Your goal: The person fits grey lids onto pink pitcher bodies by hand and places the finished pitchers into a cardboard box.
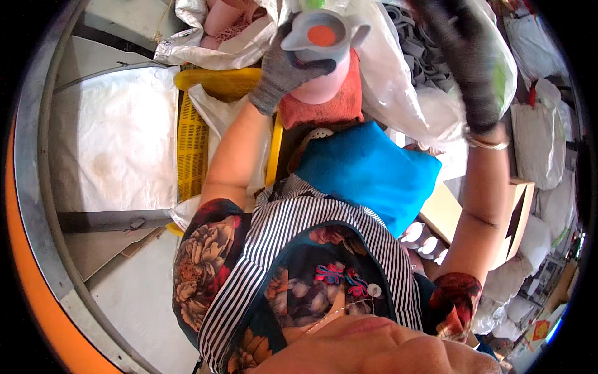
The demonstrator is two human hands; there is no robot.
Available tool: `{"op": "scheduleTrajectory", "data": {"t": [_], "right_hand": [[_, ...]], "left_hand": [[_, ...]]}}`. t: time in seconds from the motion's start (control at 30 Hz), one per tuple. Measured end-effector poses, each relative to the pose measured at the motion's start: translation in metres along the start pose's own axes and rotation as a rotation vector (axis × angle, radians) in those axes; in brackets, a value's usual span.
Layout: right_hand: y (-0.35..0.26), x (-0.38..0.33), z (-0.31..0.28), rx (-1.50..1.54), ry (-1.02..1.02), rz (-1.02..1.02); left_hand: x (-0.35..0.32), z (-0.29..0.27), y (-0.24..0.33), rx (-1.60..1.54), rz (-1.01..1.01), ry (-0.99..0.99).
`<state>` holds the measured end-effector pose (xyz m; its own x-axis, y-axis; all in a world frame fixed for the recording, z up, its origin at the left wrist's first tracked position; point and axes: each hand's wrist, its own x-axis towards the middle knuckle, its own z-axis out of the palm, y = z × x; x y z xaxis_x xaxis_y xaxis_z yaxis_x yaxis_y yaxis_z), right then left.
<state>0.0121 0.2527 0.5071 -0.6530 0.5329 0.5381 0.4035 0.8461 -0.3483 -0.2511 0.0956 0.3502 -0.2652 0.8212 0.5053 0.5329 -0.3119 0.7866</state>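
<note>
My left hand (279,76), in a dark grey knit glove, is closed around a small jug (301,38). The jug has a grey rim with a spout on its left and a handle on its right. Orange-red shows inside it, and its lower body looks pale pink. Directly below the jug is a red cloth-like bundle (333,111). My right hand (464,62), also gloved, is smeared by motion at the upper right. It is beside a white sack (389,87) that contains grey plastic pieces (418,47). Whether its fingers hold anything is not visible.
Pink parts (227,15) fill another white sack (171,47) at the upper left. A yellow basket (192,140) stands left of me, beside a white-covered surface (124,137). Blue fabric (367,168) lies before me. A cardboard box (441,212) and several white bags (537,140) are on the right.
</note>
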Motion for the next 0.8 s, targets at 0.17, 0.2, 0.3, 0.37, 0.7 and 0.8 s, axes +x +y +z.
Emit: {"op": "scheduleTrajectory", "data": {"t": [0.17,0.2,0.3,0.37,0.7,0.8], "right_hand": [[-0.035,0.013,-0.008,0.062,-0.019,-0.001],[-0.050,0.009,0.013,0.124,-0.016,-0.029],[-0.100,0.001,0.083,0.252,-0.077,-0.114],[-0.116,-0.001,0.106,0.318,-0.112,-0.144],[-0.012,-0.075,0.093,0.392,0.353,0.354],[-0.006,-0.116,0.120,0.313,0.097,0.460]], "left_hand": [[-0.012,0.001,-0.013,0.078,0.027,0.014],[-0.013,0.001,-0.013,0.083,0.048,0.020],[-0.012,-0.005,0.000,0.331,0.114,0.043],[-0.008,-0.016,0.018,0.506,0.037,-0.128],[0.092,0.011,0.073,0.256,-0.063,-0.148],[0.080,0.016,0.064,0.883,0.174,-0.377]]}}
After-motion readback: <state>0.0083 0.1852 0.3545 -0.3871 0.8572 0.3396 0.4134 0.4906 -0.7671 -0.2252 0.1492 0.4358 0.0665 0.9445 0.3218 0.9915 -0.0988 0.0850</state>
